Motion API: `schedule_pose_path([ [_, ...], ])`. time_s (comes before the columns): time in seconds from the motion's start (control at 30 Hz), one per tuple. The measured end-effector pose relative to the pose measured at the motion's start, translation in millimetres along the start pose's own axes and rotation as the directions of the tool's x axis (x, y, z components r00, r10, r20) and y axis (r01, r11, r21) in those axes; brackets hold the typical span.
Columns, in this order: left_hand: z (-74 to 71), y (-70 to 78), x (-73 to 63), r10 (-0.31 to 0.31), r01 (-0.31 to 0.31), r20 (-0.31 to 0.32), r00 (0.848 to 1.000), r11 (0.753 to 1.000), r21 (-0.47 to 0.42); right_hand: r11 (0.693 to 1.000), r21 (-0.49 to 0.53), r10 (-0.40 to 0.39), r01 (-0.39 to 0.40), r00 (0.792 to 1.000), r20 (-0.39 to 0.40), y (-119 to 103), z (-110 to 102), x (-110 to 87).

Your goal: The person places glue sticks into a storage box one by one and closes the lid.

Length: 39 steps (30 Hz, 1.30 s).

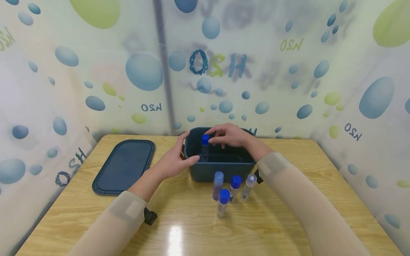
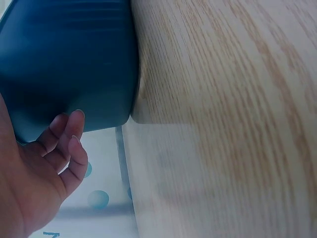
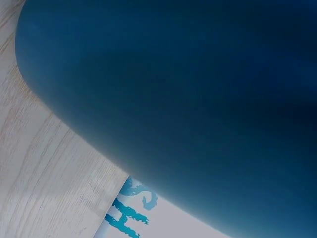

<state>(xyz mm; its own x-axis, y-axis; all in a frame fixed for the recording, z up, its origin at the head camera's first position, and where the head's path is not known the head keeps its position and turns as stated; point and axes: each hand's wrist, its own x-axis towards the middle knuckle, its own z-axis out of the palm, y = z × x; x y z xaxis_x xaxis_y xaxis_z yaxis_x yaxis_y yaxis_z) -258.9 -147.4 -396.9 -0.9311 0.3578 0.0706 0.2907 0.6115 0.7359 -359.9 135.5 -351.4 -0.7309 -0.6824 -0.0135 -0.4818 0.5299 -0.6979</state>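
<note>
A dark blue plastic bin (image 1: 221, 172) stands near the table's back edge. My left hand (image 1: 174, 160) spans its left end in the head view, thumb along the front rim and index finger toward the back corner. In the left wrist view, the other fingers (image 2: 74, 158) bend loosely beside the wall. Inside the bin's left part, a blue-capped glue stick (image 1: 205, 140) stands upright, its lower part dim. The thumb and index finger of my right hand (image 1: 229, 135) pinch its cap. The right wrist view has only the bin wall (image 3: 148, 99) close up, the hand hidden.
Several clear glue sticks stand in front of the bin, including a purplish one (image 1: 217, 185), a blue-capped one (image 1: 223, 202) nearest me and a pale-capped one (image 1: 248, 186). A dark blue lid (image 1: 125, 167) lies on the wooden table (image 1: 179, 213) at left. Patterned curtain surrounds the table.
</note>
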Motion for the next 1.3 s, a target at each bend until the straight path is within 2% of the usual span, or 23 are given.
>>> schedule_pose_path([
  [0.5,0.9,-2.7,-0.9,-0.004,0.004,-0.004,1.000,1.000,-0.018,1.000,0.015,-0.005,0.005,1.000,-0.026,0,-1,-1.1],
  [0.8,1.3,-4.5,0.9,-0.004,0.004,-0.007,1.000,1.000,-0.022,1.000,0.030,-0.006,0.009,0.993,-0.119,-3,-8,-5.5],
  [0.97,3.9,-0.8,3.3,-0.004,0.004,0.002,1.000,1.000,-0.028,0.999,0.049,0.000,0.009,0.986,-0.168,-12,-19,-20.4],
  [1.3,3.7,-3.3,1.8,-0.009,0.009,-0.002,1.000,1.000,-0.019,0.991,0.113,-0.044,0.073,0.969,-0.241,-22,-28,-61.8],
])
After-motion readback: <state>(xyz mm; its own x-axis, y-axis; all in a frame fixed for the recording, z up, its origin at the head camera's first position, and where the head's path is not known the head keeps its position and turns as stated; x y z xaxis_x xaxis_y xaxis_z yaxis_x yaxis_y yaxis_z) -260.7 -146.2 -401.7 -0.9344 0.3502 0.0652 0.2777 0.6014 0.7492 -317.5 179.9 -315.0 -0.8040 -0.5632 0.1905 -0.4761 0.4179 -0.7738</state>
